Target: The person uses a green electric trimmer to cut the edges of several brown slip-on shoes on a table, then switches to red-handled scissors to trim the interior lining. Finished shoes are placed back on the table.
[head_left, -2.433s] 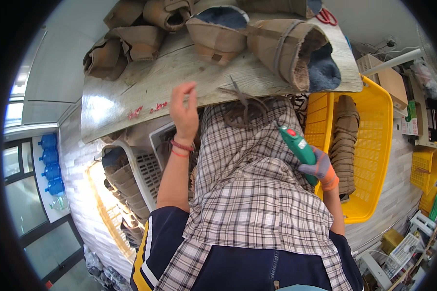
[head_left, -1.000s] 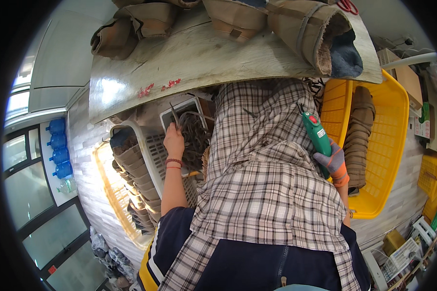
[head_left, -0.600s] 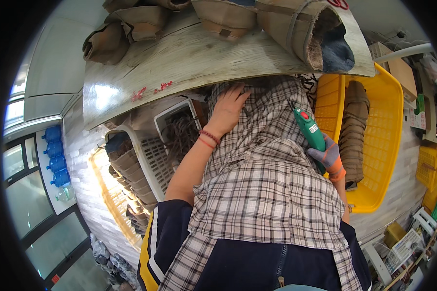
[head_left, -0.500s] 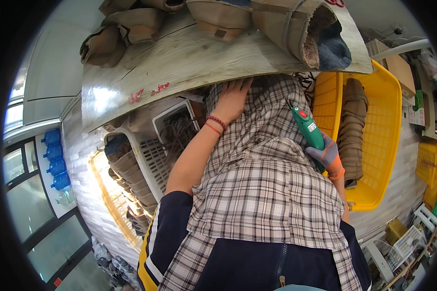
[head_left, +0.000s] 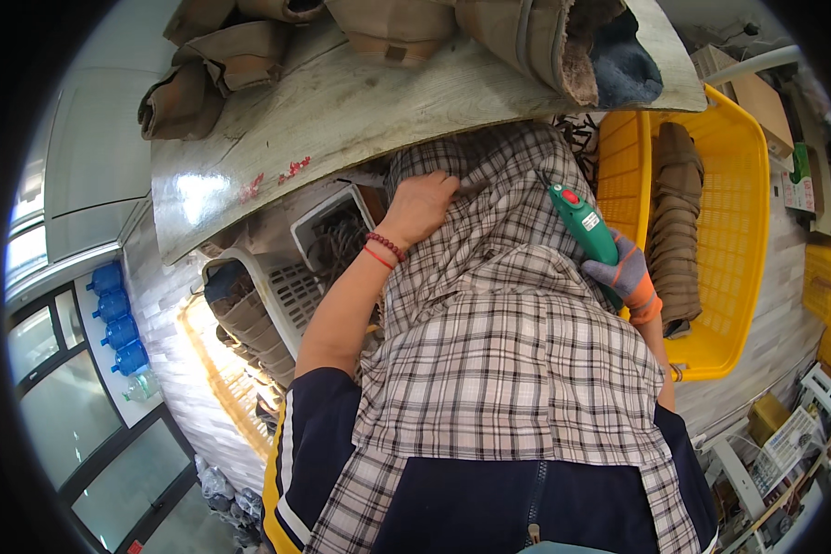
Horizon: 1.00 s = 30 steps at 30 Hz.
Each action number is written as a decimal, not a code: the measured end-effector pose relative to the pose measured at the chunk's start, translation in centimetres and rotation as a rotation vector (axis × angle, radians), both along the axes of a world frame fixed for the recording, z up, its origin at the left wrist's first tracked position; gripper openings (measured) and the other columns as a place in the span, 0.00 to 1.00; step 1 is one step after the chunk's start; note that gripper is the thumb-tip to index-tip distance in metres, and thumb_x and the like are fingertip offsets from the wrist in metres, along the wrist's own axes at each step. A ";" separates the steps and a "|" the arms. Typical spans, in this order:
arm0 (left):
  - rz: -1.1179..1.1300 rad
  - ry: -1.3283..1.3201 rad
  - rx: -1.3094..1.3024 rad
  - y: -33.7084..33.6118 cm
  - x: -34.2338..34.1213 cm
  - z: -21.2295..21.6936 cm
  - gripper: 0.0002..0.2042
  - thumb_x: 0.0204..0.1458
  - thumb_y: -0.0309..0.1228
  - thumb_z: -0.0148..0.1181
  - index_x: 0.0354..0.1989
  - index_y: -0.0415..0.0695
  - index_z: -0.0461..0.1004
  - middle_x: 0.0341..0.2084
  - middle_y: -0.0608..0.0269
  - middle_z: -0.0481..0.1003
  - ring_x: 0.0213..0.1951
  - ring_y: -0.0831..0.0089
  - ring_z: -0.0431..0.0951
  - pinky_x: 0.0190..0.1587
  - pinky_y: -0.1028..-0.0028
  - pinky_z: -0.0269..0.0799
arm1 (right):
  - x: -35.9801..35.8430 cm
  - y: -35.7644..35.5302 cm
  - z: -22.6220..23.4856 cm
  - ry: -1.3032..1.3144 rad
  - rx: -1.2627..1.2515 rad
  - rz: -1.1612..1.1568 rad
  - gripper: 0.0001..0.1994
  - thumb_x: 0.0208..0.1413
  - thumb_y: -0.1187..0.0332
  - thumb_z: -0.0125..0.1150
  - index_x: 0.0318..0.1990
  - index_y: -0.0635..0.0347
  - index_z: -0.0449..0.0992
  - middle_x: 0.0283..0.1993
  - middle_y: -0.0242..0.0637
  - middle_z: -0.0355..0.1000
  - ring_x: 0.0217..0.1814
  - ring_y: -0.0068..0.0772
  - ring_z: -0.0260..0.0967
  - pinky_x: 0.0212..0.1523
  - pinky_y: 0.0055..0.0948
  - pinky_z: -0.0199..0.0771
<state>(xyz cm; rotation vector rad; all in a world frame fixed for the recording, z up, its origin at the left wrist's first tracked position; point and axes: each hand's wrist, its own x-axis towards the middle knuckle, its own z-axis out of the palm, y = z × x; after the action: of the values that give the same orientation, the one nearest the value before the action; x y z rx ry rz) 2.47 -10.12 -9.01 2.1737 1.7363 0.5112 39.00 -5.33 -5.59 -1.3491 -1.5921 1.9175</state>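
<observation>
Tool point(head_left: 585, 226): green, red button on top; lies over the right side of the lap, short of the near edge of the tabletop point(head_left: 415, 102); tip points away from the body, presumably for safety.
Right hand point(head_left: 624, 275): gloved, wrapped around the tool's rear; thumb sits behind the button, not on it, so it looks like carrying. Glove likely there for grip or protection.
Left hand point(head_left: 420, 208): bare, fingers bent and close together at the apron point(head_left: 508, 369); cannot tell whether they pinch cloth or a scrap.
Apron: checked, draped across the lap to beneath the tabletop's near edge, probably to shield clothing.
Brown pieces point(head_left: 245, 51): toward the tabletop's far edge; the largest sits near the right end, furry opening facing right.
Stack point(head_left: 676, 235): nested pieces along the left side of the yellow basket point(head_left: 737, 231), likely to save room.
Strips point(head_left: 340, 238): heaped in the white box point(head_left: 323, 205), left of the lap, seemingly for left-hand reach.
</observation>
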 end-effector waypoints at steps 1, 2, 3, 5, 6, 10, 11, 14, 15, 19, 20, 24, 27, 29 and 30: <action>0.021 -0.030 -0.003 -0.2 -0.6 -0.4 0.08 0.50 0.32 0.56 0.33 0.41 0.69 0.25 0.52 0.68 0.29 0.50 0.71 0.31 0.60 0.67 | 0.0 0.0 0.2 -0.035 0.022 0.016 0.33 0.41 0.64 0.73 0.54 0.68 0.67 0.43 0.35 0.73 0.42 0.22 0.67 0.45 0.23 0.69; 0.162 -0.023 0.024 -1.3 -1.5 -1.0 0.07 0.51 0.32 0.55 0.32 0.42 0.69 0.25 0.52 0.70 0.29 0.50 0.72 0.31 0.59 0.68 | -0.1 0.1 0.4 -0.035 0.041 0.013 0.33 0.40 0.64 0.73 0.54 0.68 0.67 0.43 0.35 0.73 0.42 0.22 0.67 0.45 0.23 0.70; 0.294 -0.020 0.052 -3.1 -2.6 -1.7 0.06 0.51 0.31 0.53 0.31 0.42 0.69 0.25 0.52 0.71 0.29 0.51 0.73 0.31 0.58 0.68 | -0.2 -0.1 0.5 -0.033 0.060 0.001 0.33 0.40 0.64 0.73 0.54 0.68 0.67 0.43 0.35 0.73 0.42 0.21 0.67 0.44 0.23 0.70; 0.566 0.029 0.013 -7.3 -5.3 -3.6 0.08 0.57 0.32 0.46 0.32 0.42 0.70 0.27 0.49 0.73 0.31 0.48 0.74 0.31 0.57 0.69 | -0.4 0.0 1.0 -0.019 0.052 -0.002 0.34 0.39 0.61 0.74 0.54 0.67 0.68 0.42 0.34 0.73 0.41 0.22 0.68 0.44 0.24 0.70; 0.725 0.132 -0.078 -9.9 -6.9 -5.3 0.09 0.57 0.32 0.45 0.33 0.41 0.70 0.29 0.49 0.73 0.32 0.48 0.73 0.32 0.57 0.69 | -0.1 0.1 0.8 -0.026 0.073 0.003 0.33 0.39 0.61 0.74 0.53 0.67 0.68 0.42 0.35 0.73 0.41 0.22 0.68 0.44 0.25 0.70; 0.880 0.623 -0.426 -16.9 -8.8 -4.9 0.14 0.47 0.31 0.58 0.42 0.41 0.72 0.43 0.49 0.70 0.48 0.51 0.69 0.45 0.59 0.68 | 0.1 0.1 0.4 -0.056 0.111 0.023 0.33 0.39 0.61 0.74 0.53 0.66 0.68 0.40 0.36 0.74 0.41 0.24 0.69 0.44 0.25 0.70; 0.868 0.674 -0.338 -18.1 -8.3 -4.1 0.15 0.45 0.29 0.60 0.43 0.39 0.73 0.45 0.48 0.69 0.51 0.53 0.66 0.50 0.58 0.65 | -0.2 0.1 1.1 -0.081 0.129 0.047 0.33 0.39 0.61 0.74 0.53 0.66 0.68 0.41 0.36 0.74 0.41 0.24 0.69 0.44 0.25 0.70; 0.899 -0.091 -0.137 -15.3 -6.1 1.7 0.12 0.51 0.27 0.56 0.43 0.37 0.73 0.44 0.50 0.71 0.49 0.58 0.70 0.52 0.60 0.67 | -0.8 -0.2 2.7 -0.143 0.158 0.051 0.34 0.39 0.61 0.73 0.55 0.65 0.68 0.41 0.39 0.74 0.42 0.27 0.70 0.46 0.26 0.70; 0.927 -0.457 -0.064 -13.9 -4.7 3.8 0.11 0.53 0.26 0.55 0.43 0.36 0.73 0.44 0.50 0.71 0.49 0.60 0.70 0.52 0.61 0.67 | -1.0 -0.4 3.3 -0.196 0.181 0.059 0.34 0.39 0.61 0.72 0.55 0.65 0.68 0.41 0.40 0.74 0.43 0.28 0.71 0.46 0.26 0.70; 0.687 -1.405 0.276 -5.1 -3.3 7.1 0.11 0.59 0.28 0.50 0.42 0.31 0.72 0.39 0.53 0.74 0.42 0.65 0.75 0.52 0.66 0.70 | -2.1 -1.2 4.3 -0.274 0.305 0.017 0.33 0.38 0.58 0.72 0.54 0.63 0.69 0.40 0.45 0.76 0.40 0.35 0.75 0.43 0.29 0.73; 0.656 -1.512 0.318 -2.4 -3.4 7.3 0.12 0.59 0.28 0.50 0.43 0.29 0.71 0.41 0.52 0.73 0.43 0.64 0.74 0.53 0.65 0.69 | -2.9 -1.0 5.1 -0.285 0.342 0.026 0.34 0.38 0.56 0.70 0.54 0.60 0.68 0.37 0.44 0.76 0.38 0.37 0.75 0.41 0.30 0.74; 0.502 -2.093 0.190 5.6 -5.9 4.6 0.16 0.56 0.31 0.53 0.47 0.30 0.69 0.45 0.51 0.72 0.49 0.61 0.71 0.58 0.64 0.63 | -3.0 -1.1 4.1 -0.427 0.372 0.179 0.31 0.42 0.48 0.64 0.52 0.55 0.70 0.36 0.51 0.75 0.39 0.50 0.73 0.40 0.40 0.72; 0.423 -2.172 0.085 9.0 -9.0 2.8 0.20 0.53 0.37 0.59 0.50 0.36 0.68 0.47 0.52 0.71 0.50 0.61 0.69 0.58 0.63 0.62 | -3.2 -0.6 4.2 -0.374 0.488 0.207 0.26 0.44 0.52 0.62 0.49 0.57 0.71 0.38 0.52 0.74 0.42 0.51 0.72 0.42 0.43 0.70; 0.457 -2.234 -0.078 13.2 -11.2 1.3 0.23 0.51 0.39 0.63 0.51 0.39 0.68 0.48 0.54 0.71 0.51 0.61 0.69 0.57 0.63 0.62 | -2.4 -0.6 3.3 -0.381 0.378 0.190 0.26 0.43 0.53 0.62 0.50 0.56 0.71 0.37 0.49 0.75 0.39 0.49 0.72 0.40 0.42 0.69; 0.544 -2.257 -0.063 15.0 -9.2 3.1 0.25 0.51 0.40 0.63 0.52 0.37 0.67 0.50 0.53 0.71 0.52 0.61 0.68 0.57 0.63 0.63 | -2.0 -0.5 4.1 -0.397 0.367 0.181 0.26 0.43 0.53 0.62 0.50 0.56 0.71 0.36 0.48 0.75 0.38 0.49 0.73 0.40 0.41 0.70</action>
<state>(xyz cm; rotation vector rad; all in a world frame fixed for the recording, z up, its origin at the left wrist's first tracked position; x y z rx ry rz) -6.71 4.84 -5.87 0.0213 0.6308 1.7888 36.97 -5.84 -1.49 -1.5256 -2.1916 1.3974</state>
